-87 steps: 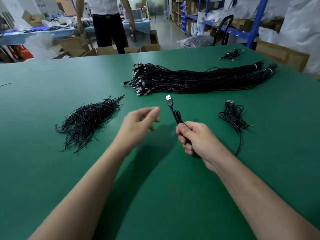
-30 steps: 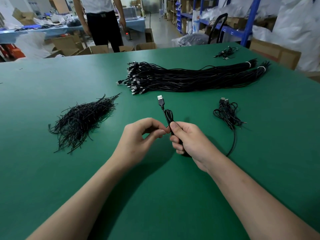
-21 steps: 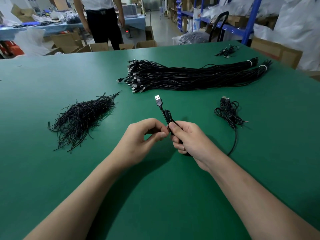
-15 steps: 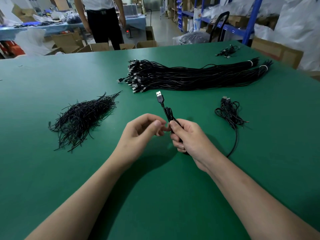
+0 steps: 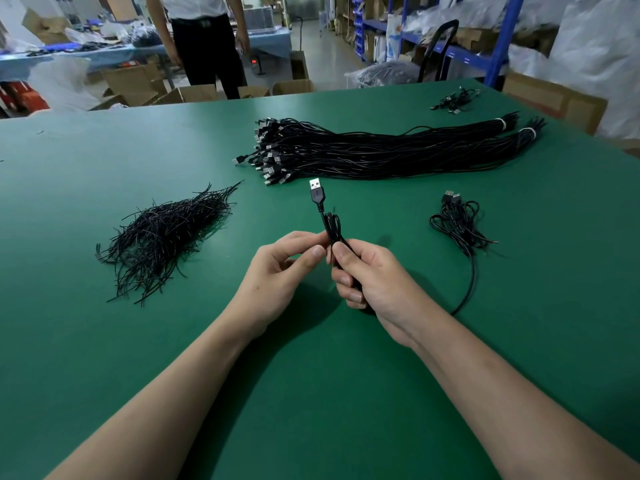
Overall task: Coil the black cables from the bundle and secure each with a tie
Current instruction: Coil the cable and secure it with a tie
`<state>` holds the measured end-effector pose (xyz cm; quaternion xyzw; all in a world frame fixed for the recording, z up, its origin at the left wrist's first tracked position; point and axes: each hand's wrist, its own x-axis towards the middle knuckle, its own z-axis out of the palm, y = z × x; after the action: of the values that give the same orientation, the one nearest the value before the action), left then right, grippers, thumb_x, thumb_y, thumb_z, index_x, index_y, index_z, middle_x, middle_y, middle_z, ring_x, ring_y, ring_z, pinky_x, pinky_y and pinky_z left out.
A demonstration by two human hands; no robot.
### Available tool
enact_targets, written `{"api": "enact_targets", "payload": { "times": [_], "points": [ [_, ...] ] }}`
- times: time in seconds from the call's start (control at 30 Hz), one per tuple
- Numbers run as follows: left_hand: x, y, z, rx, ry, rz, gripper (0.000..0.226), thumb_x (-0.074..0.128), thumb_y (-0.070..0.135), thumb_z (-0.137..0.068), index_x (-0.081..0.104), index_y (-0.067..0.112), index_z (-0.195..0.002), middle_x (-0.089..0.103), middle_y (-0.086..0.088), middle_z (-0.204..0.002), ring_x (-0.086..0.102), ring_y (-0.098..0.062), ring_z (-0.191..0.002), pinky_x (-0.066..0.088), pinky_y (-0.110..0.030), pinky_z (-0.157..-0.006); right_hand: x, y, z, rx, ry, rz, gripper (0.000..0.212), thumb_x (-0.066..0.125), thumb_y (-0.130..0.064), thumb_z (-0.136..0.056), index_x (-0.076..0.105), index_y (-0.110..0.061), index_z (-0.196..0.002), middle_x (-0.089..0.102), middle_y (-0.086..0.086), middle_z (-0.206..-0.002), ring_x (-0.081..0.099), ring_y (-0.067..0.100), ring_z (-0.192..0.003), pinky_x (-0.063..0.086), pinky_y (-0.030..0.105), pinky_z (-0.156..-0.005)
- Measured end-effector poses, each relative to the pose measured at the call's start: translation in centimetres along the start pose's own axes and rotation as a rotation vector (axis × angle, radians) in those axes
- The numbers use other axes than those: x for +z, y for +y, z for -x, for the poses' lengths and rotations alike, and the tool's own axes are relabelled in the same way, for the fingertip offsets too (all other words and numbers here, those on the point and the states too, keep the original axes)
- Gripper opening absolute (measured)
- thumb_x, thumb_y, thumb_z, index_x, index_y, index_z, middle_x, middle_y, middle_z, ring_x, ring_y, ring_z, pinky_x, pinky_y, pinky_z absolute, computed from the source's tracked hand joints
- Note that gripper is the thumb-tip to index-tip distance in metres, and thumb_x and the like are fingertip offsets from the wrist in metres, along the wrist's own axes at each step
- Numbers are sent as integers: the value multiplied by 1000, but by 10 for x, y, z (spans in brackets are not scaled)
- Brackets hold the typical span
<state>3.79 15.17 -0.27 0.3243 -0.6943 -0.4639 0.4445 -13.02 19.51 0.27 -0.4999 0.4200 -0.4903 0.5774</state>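
Observation:
My right hand (image 5: 372, 277) grips a partly folded black USB cable (image 5: 327, 220) above the green table (image 5: 86, 341), its plug pointing up and away. The cable's tail runs from under that hand out to the right. My left hand (image 5: 277, 271) is beside it, thumb and forefinger pinched against the cable's folds; what lies between those fingers is too small to tell. The big bundle of black cables (image 5: 381, 155) lies beyond, and a heap of black wire ties (image 5: 162, 237) lies at the left.
A loosely coiled cable (image 5: 457, 220) lies on the table at the right, a few more cables (image 5: 453, 102) at the far right corner. A person stands beyond the far table edge among cardboard boxes; blue shelving is at the back right.
My left hand came in from an open pose to pinch at the cable next to my right thumb. The cable's plug has tilted a little more upright.

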Motion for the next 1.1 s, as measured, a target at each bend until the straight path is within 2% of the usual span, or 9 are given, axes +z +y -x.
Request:
{"api": "enact_targets", "payload": {
  "times": [0.1, 0.17, 0.37, 0.47, 0.6, 0.7, 0.77, 0.93, 1.1],
  "points": [
    [-1, 1, -1, -4, -30, -17, 25, 61, 23, -96, 75, 34, -114, 70, 10, -113, 63, -7, -109, 49, -30, -88, -2, -1, 0, 13, -38, -37, 26, 44, -31, -108, 57, -14, -92, 42, -8, -61, 32, 8, -49, 26, 19, -46],
    [-3, 1, -2, -10, -53, -32, 24, 61, 24, -95, 75, 29, -114, 69, 5, -116, 63, -11, -111, 50, -40, -92, -3, -1, 1, 29, -59, -48, 26, 44, -32, -108, 58, -14, -95, 41, -8, -62, 31, 7, -49, 27, 18, -46],
    [-5, 3, -3, -3, -15, 12, 19, 69, 19, -87, 79, 26, -102, 70, -5, -116, 65, -13, -106, 50, -38, -87, 0, -5, 2, 82, -116, -55, 27, 41, -34, -108, 55, -13, -99, 35, -11, -61, 25, 5, -49, 23, 17, -45],
    [-6, 3, -4, 27, 16, 12, 12, 76, 21, -83, 81, 20, -94, 71, -11, -112, 65, -21, -103, 48, -55, -85, 1, -8, 5, 89, -148, -14, 29, 39, -36, -108, 50, -15, -92, 33, -11, -61, 22, 6, -51, 19, 18, -47],
    [-5, 3, -4, 49, 46, 12, 24, 76, 33, -77, 79, 11, -88, 71, -13, -101, 63, -27, -92, 45, -65, -82, 0, -12, 7, 86, -178, 45, 31, 39, -37, -108, 47, -15, -88, 31, -10, -61, 20, 7, -52, 17, 19, -47],
    [-3, 4, -3, 48, 29, 50, 19, 76, 30, -79, 81, 14, -89, 71, -3, -90, 63, -22, -82, 48, -62, -79, -1, -12, 8, 88, -209, 103, 29, 39, -36, -108, 48, -16, -87, 31, -9, -61, 20, 8, -53, 16, 20, -48],
    [-1, 4, -3, 48, 22, 50, 18, 75, 30, -81, 80, 14, -88, 69, -4, -86, 62, -22, -79, 48, -56, -77, -2, -12, 8, 98, -233, 107, 29, 38, -34, -109, 47, -17, -87, 29, -8, -62, 19, 9, -54, 15, 21, -48],
    [6, 5, -2, 36, 2, 100, 38, 71, 31, -86, 71, -7, -88, 63, 0, -73, 59, -12, -70, 48, -27, -74, -9, -14, 9, 161, -311, -30, 23, 36, -26, -109, 49, -17, -93, 31, -9, -66, 21, 9, -58, 15, 23, -52],
    [5, 6, -2, 42, 6, 108, 44, 70, 32, -87, 65, -11, -84, 58, 5, -65, 53, -11, -67, 45, -24, -71, -10, -17, 9, 229, -357, -192, 22, 38, -23, -108, 55, -13, -97, 34, -6, -70, 23, 11, -61, 18, 24, -55]
  ]
}}
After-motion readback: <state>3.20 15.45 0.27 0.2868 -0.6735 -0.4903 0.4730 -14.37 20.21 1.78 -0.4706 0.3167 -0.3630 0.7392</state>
